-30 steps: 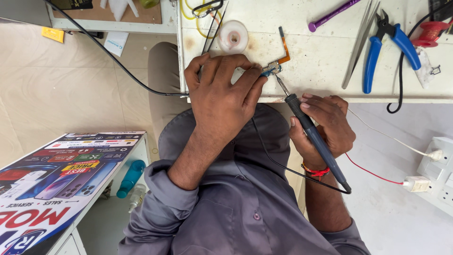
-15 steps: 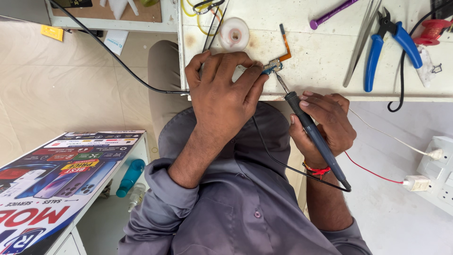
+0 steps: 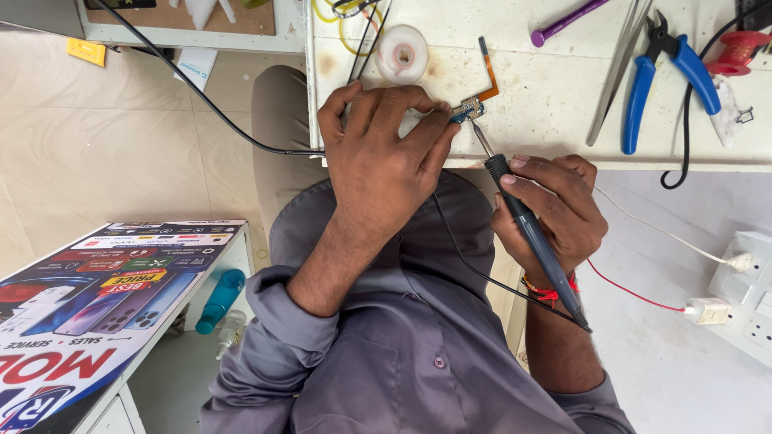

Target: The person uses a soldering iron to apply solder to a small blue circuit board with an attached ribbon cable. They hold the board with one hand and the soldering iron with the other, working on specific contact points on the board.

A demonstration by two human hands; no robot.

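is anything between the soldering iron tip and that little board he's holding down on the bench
Nothing visible. The right hand holds the soldering iron, and its tip reaches straight to the small circuit board at the white bench edge. The left hand pins the board from the other side, its fingertips beside the tip, not across it.

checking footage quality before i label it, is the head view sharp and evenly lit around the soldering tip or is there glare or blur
Head view: light is soft and even, with only faint shadows under the left hand and right hand; no strong glare on the white bench; the soldering iron and small circuit board look sharp; wide-lens bending shows toward the edges, as at the printed box.
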